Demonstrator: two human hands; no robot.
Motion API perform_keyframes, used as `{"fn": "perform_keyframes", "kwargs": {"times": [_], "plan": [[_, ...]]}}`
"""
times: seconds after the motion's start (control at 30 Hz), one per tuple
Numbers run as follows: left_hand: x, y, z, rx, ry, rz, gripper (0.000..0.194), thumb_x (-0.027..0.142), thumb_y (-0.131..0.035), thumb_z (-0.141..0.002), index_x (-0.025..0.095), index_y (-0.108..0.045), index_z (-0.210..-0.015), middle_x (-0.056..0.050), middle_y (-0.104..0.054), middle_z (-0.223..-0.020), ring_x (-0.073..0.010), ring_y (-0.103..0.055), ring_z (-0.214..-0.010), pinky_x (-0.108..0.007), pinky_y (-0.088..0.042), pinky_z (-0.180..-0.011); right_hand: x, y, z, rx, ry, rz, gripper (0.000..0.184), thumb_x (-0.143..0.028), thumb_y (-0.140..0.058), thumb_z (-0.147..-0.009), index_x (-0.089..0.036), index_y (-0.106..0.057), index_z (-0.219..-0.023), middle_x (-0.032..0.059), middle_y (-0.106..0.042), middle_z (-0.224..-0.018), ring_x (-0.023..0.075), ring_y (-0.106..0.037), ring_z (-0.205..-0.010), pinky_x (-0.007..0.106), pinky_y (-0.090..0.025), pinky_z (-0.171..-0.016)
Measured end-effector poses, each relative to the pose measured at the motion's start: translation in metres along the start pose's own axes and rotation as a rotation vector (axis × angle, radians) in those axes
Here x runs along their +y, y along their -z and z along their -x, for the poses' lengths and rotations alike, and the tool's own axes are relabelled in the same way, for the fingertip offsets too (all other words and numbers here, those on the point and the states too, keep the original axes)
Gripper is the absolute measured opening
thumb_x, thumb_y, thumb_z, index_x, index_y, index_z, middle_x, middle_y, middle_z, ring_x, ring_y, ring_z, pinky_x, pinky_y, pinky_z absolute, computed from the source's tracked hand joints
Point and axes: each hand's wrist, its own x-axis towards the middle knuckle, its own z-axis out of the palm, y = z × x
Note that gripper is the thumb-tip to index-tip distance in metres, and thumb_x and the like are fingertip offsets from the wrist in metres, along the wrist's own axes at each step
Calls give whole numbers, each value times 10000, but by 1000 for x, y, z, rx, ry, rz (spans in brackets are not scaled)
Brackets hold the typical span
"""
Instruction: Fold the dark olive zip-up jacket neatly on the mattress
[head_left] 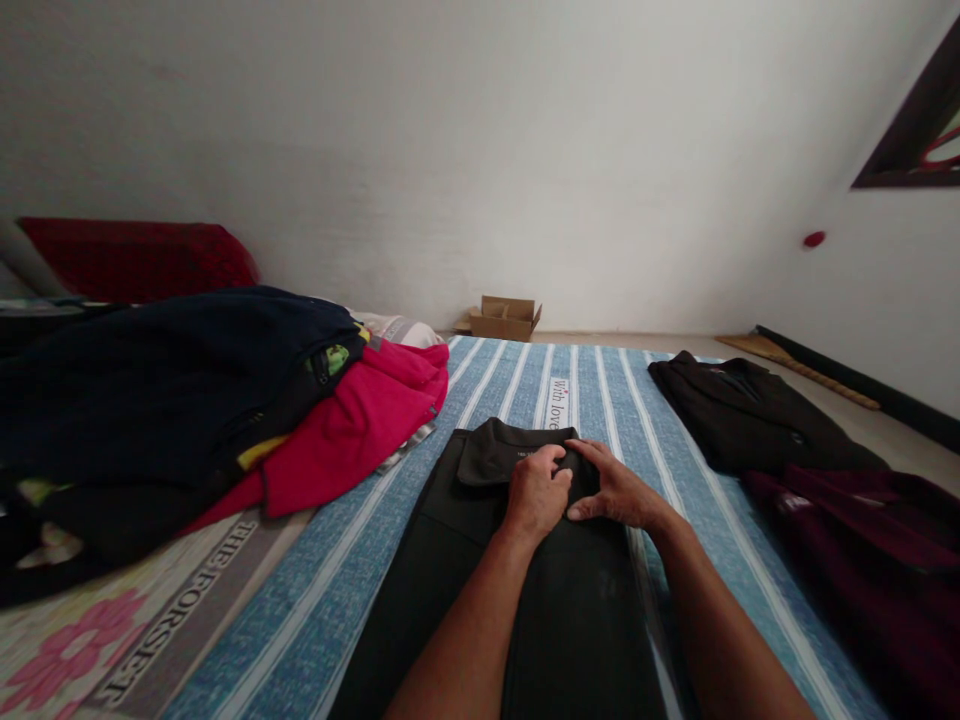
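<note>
A black jacket (pixel 465 560) lies lengthwise on the striped sheet in front of me, its collar (pixel 487 455) at the far end. Small pale lettering shows on the collar. My left hand (pixel 536 490) is closed at the right part of the collar, its fingers curled on the cloth. Close beside it, my right hand (pixel 611 490) rests at the collar's right corner. Its thumb and fingers are spread apart and touch the fabric. My forearms cover part of the jacket's lower half.
A blue and white striped sheet (pixel 330 590) covers the surface. At left is a heap of dark clothes (pixel 165 380) with a pink garment (pixel 360 420). Folded dark brown (pixel 757 410) and maroon (pixel 862 540) garments lie at right. A cardboard box (pixel 504 318) stands by the wall.
</note>
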Motion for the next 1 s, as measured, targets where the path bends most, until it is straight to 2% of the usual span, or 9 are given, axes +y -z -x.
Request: {"fn": "perform_keyframes", "kwargs": {"times": [0.47,0.73,1.0], "plan": [[-3,0,-3,-2,5,97,317,109,-535,-731,131,-632,-1033,-18,-668,-709,-147,-627,-691,-244,-476,-674,-5,-1,0,4,-11,17,998,-528,-797,-527,-204,-371,-1369,122,-325,-1369,321,-324,-1281,473,-243,-1091],[-2,2,-4,8,31,120,322,107,-562,-703,121,-640,-1015,-5,-650,-661,-141,-610,-641,-236,-461,-623,-7,-1,0,5,-32,10,994,-533,-799,-515,-214,-388,-1363,117,-329,-1363,326,-333,-1273,467,-255,-1084],[-3,2,-4,-1,49,117,311,129,-592,-690,102,-645,-996,-21,-667,-699,-140,-619,-655,-233,-462,-619,-4,-1,0,1,-32,6,990,-525,-800,-519,-226,-387,-1367,108,-326,-1370,324,-326,-1283,463,-264,-1082]]}}
